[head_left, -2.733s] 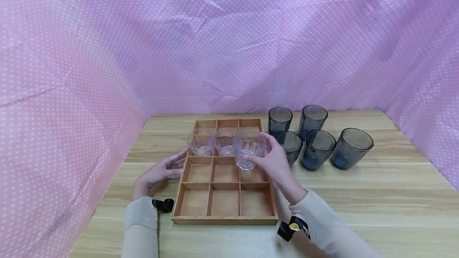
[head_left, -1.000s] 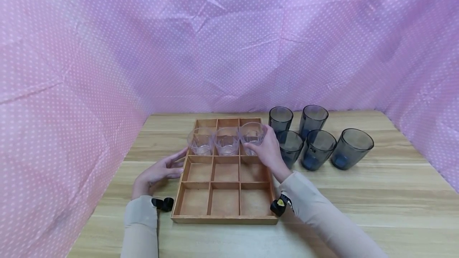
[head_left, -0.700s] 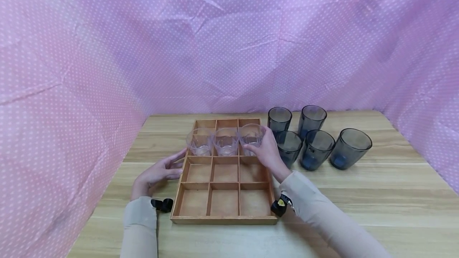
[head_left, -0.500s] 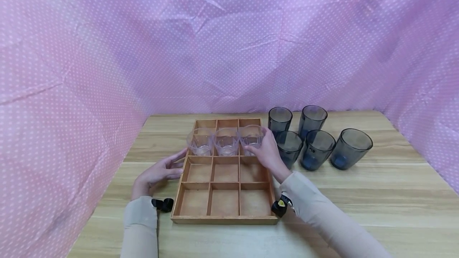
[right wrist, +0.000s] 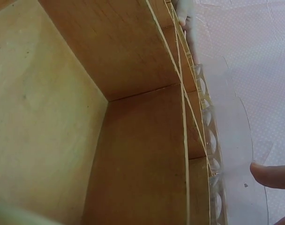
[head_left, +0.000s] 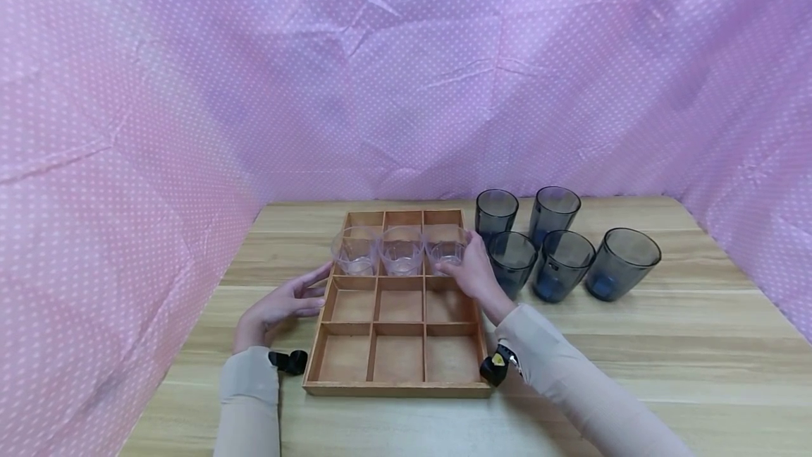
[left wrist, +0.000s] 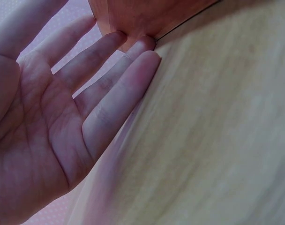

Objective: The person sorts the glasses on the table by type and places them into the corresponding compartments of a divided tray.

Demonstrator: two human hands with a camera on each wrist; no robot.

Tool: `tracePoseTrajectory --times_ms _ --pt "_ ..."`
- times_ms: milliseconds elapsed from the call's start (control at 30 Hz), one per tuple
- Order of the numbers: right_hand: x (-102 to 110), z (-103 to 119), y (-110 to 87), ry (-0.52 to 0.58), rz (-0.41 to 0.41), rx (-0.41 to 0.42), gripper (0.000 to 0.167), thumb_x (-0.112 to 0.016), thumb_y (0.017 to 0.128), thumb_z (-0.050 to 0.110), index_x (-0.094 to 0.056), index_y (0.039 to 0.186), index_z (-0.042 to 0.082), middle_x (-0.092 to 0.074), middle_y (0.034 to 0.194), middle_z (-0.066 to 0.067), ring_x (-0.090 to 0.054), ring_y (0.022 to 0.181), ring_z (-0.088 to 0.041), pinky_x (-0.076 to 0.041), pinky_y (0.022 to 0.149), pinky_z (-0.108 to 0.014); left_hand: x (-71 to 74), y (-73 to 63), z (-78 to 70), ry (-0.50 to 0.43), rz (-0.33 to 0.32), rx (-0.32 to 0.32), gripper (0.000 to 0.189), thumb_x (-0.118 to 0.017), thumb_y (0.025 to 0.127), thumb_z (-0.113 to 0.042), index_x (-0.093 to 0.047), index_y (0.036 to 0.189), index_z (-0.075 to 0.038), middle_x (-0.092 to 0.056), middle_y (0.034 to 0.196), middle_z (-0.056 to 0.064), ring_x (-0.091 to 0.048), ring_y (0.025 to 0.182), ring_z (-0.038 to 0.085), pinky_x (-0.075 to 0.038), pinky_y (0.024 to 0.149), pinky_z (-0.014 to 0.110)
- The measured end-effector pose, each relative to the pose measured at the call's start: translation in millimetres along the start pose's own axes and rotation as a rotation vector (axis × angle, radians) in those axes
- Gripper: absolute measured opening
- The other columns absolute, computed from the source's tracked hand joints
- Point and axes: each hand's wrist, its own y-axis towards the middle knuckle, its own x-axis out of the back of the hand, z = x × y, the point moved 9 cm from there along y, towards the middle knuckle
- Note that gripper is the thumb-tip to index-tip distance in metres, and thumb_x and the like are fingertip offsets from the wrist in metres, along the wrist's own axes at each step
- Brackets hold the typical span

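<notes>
My right hand [head_left: 480, 273] grips a clear glass [head_left: 446, 242] from its right side, thumb in front. The glass sits low in the right-hand compartment of the second row from the back of a wooden divided tray [head_left: 397, 391]. Two matching clear glasses, a middle one [head_left: 401, 252] and a left one [head_left: 356, 252], stand upright in the same row. The right wrist view shows my thumb [right wrist: 269, 176] against the glass wall. My left hand [head_left: 282, 302] rests at the tray's left side; in the left wrist view its extended fingers [left wrist: 121, 93] touch the wooden side.
Several smoky grey-blue glasses stand to the tray's right, the nearest glass [head_left: 512, 259] close beside my right hand and the outermost glass [head_left: 618, 266] leaning outward in this view. A pink dotted cloth [head_left: 406, 90] surrounds the wood-grain table [head_left: 634, 386] at the back and sides.
My right hand has carried the clear glass back from over the third row, then lowered it into the second-row right compartment. The left hand and the other glasses have stayed put.
</notes>
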Motion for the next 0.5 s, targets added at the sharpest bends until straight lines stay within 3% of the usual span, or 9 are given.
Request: tracePoseTrajectory --times_ms 267,500 --pt "-2.0 -3.5 0.8 -0.027 0.017 -0.034 0.09 -0.073 0.085 0.018 -0.014 0.147 -0.013 -0.027 0.15 -0.034 -0.03 0.139 -0.046 -0.026 0.119 -0.051 1.8 -0.1 -3.0 0.019 0.009 -0.008 0.082 -0.063 0.093 -0.015 -0.011 0.157 -0.016 -0.004 0.163 0.019 -0.02 0.143 0.048 -0.05 0.099 0.022" --pt "-3.8 -3.2 0.9 -0.032 0.04 -0.061 0.094 -0.071 0.088 0.02 -0.007 0.149 -0.012 -0.019 0.154 -0.034 -0.023 0.142 -0.046 -0.021 0.121 -0.052 3.8 -0.2 -2.7 0.019 0.007 0.01 0.083 -0.064 0.092 -0.015 -0.012 0.157 -0.02 -0.005 0.164 0.016 -0.021 0.144 0.045 -0.049 0.1 0.023"
